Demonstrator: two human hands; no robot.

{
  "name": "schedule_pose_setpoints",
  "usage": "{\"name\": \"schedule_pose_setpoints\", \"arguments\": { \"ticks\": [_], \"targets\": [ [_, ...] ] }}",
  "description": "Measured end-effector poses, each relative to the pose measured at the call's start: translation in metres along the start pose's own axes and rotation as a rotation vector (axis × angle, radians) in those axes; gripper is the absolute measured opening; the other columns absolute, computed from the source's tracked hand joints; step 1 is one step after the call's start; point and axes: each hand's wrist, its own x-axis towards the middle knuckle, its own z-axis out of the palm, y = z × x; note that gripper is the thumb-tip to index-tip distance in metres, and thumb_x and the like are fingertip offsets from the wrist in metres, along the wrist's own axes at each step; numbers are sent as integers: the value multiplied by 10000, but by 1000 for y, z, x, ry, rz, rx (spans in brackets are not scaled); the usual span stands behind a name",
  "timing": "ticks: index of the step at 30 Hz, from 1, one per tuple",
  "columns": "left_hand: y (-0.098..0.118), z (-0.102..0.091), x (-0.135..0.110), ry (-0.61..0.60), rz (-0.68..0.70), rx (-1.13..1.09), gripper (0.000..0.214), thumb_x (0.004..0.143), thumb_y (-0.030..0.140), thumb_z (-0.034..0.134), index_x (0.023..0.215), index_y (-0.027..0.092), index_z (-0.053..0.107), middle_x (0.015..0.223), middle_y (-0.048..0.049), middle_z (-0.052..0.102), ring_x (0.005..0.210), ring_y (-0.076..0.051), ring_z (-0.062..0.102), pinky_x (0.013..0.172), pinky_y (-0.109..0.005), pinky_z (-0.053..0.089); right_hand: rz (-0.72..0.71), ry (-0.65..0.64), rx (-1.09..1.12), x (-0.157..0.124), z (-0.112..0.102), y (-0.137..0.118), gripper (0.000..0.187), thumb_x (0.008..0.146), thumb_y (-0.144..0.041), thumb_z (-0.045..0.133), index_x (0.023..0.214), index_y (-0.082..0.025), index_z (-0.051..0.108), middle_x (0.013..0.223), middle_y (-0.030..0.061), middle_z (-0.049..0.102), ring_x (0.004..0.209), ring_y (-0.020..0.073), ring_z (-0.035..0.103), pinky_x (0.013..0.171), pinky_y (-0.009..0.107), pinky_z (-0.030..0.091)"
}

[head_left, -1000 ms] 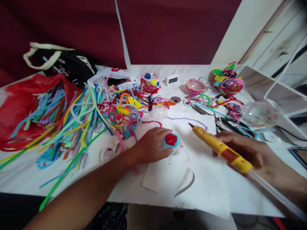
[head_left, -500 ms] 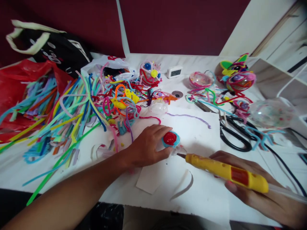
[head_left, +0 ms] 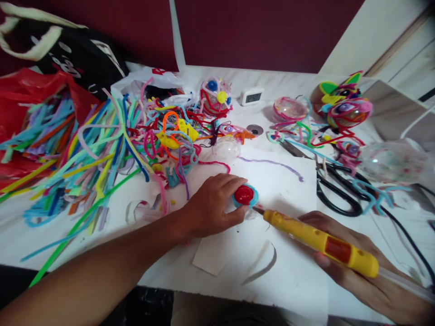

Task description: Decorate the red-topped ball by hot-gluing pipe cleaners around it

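Between the thumb and fingers of my left hand (head_left: 215,201) is a small round pipe-cleaner coil (head_left: 244,194), red in the middle with a light blue rim. A bit of clear material shows just below it. My right hand (head_left: 353,267) is wrapped around a yellow hot glue gun (head_left: 316,240) with a red panel; a clear glue stick (head_left: 404,285) sticks out of its back end. The dark nozzle points left, at the lower right edge of the coil. Whether the tip touches it, I cannot tell. White paper (head_left: 288,190) lies beneath both hands.
Pipe cleaners (head_left: 102,158) are heaped at the left, some in a red plastic bag (head_left: 20,99). Black-handled scissors (head_left: 340,199) lie at the right beside a clear plastic ball (head_left: 397,160). Behind stand a decorated ball (head_left: 215,97) and a small digital clock (head_left: 252,96). A black cord (head_left: 408,235) runs down the right.
The glue gun's nozzle has come up slightly and closer to the coil's lower edge. My left hand still holds the coil. The whole view has shifted a little.
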Motion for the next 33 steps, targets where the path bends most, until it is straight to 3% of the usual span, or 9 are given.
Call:
{"name": "schedule_pose_setpoints", "arguments": {
  "ticks": [7, 33],
  "targets": [
    [3, -1, 0, -24, -16, -1, 423, 825, 322, 530, 1205, 139, 513, 1211, -109, 594, 1107, -249, 538, 976, -418, 425, -52, 14, 0, 5, -3, -8, 341, 886, -363, 464, 1217, -283, 442, 1121, 51, 590, 933, 174, 637, 738, 223, 555],
    [5, -4, 0, -37, -12, 21, 387, 830, 300, 526, 1178, 131, 517, 1182, -109, 595, 1078, -247, 539, 954, -417, 427, -154, 72, -89, 11, -4, -17, 317, 884, -276, 471, 1199, -261, 440, 1057, 63, 617, 941, 175, 628, 772, 233, 552]
  ]
}}
